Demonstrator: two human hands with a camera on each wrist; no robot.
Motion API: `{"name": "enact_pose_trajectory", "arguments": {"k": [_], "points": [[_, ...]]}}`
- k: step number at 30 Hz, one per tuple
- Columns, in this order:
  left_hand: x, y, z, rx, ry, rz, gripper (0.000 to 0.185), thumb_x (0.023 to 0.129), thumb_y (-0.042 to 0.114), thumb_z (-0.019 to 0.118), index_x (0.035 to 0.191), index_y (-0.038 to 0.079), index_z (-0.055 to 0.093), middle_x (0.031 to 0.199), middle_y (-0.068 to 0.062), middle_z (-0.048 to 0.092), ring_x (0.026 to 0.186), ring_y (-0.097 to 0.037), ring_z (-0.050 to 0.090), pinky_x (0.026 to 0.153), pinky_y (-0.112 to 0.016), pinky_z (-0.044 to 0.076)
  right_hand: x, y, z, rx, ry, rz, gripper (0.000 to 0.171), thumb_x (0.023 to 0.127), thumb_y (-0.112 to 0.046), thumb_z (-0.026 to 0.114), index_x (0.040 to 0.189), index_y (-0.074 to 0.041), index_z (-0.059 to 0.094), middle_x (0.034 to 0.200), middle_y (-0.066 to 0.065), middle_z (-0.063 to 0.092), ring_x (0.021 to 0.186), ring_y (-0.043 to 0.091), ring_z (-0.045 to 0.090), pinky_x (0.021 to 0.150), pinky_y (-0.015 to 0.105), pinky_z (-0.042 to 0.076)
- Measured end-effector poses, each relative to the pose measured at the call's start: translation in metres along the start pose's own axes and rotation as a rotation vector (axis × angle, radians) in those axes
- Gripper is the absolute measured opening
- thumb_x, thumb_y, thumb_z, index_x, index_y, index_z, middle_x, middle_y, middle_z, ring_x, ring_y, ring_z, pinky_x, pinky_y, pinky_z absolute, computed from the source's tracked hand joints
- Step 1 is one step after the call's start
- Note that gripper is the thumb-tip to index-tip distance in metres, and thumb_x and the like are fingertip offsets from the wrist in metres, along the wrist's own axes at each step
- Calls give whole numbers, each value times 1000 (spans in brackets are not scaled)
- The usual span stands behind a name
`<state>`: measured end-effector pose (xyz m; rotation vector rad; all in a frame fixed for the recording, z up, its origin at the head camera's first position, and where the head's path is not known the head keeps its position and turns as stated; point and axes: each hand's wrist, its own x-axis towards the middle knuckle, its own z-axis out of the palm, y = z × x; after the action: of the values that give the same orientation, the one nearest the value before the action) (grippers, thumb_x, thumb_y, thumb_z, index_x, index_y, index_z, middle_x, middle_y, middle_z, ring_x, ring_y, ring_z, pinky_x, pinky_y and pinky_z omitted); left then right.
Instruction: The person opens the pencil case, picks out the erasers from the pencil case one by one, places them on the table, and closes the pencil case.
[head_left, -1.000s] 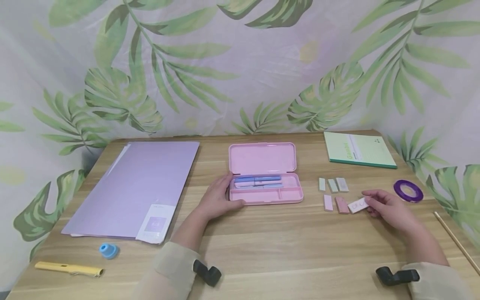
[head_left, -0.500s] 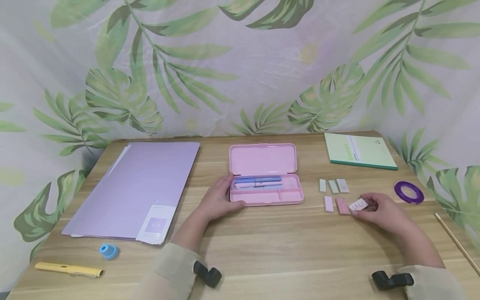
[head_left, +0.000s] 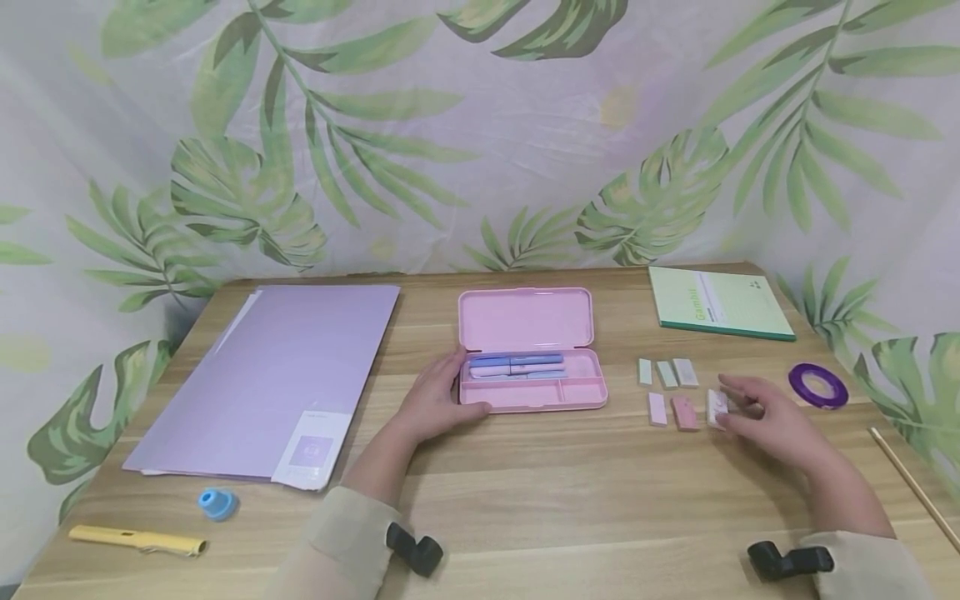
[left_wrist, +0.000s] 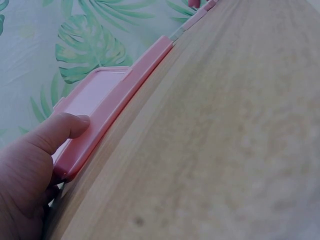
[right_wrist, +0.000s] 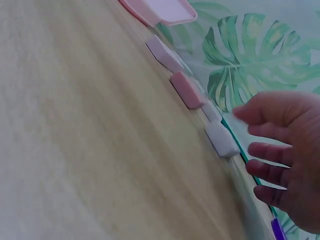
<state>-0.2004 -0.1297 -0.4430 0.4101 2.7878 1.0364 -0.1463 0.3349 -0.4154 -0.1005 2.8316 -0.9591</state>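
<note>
An open pink pencil case [head_left: 531, 398] stands mid-table, with several blue and pink pens [head_left: 517, 363] in its rear compartment. My left hand [head_left: 433, 398] holds its left end, thumb along the front wall and fingers at the side. In the left wrist view that thumb [left_wrist: 70, 125] lies against the pink wall. At the right, my right hand [head_left: 772, 421] is beside a white eraser [head_left: 716, 408] that lies at the end of the front row. Its fingers are spread and apart from the eraser [right_wrist: 221, 140] in the right wrist view.
A pink eraser [head_left: 684, 413] and a pale lilac one [head_left: 657, 409] continue that row; pale erasers [head_left: 666, 373] lie behind. Around them are a green notebook [head_left: 720, 302], purple tape roll [head_left: 817, 385] and thin stick [head_left: 911, 483]. Leftward lie a purple folder [head_left: 277, 375], blue cap-like piece [head_left: 218, 503] and yellow pen [head_left: 138, 540].
The white eraser, held slanted in my right hand before, has turned upright in line with its row. My right fingers have let go of it. The left hand has stayed put.
</note>
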Motion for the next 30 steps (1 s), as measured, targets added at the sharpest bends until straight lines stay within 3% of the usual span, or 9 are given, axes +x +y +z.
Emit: {"name": "enact_pose_trajectory", "arguments": {"k": [5,12,20,26,30], "points": [[-2,-3,-1,-1,3,0,105,75,51,75,156,9,24,159,-15,31,149,-33,26,123,-51,19,22,-30,1,48,5,-33,69,98,-39,57,151,-3,33,144,34,40,120,53,48,93,64,45],[-4,-2,0,-19,5,-8,104,75,48,76,156,9,25,159,-16,32,148,-34,26,123,-51,18,83,-89,17,173,-63,-102,74,101,-43,50,156,-6,18,156,29,27,138,48,35,110,62,36],[-2,3,4,-10,-8,-8,106,75,50,77,156,10,22,159,-14,32,148,-33,26,123,-49,20,142,-138,42,274,-36,1,79,102,-58,28,156,-3,14,159,25,23,148,42,22,122,54,19],[-1,2,3,-62,47,25,106,72,47,80,156,13,25,156,-14,38,144,-33,34,120,-50,28,147,-154,51,357,41,16,71,103,-54,27,154,-5,28,159,20,28,149,39,22,123,52,17],[-3,0,0,-120,77,4,112,76,47,77,158,9,11,156,-12,38,146,-32,32,120,-50,27,129,-154,54,383,66,-59,64,104,-51,26,145,-5,43,153,21,39,145,39,31,121,53,23]]}}
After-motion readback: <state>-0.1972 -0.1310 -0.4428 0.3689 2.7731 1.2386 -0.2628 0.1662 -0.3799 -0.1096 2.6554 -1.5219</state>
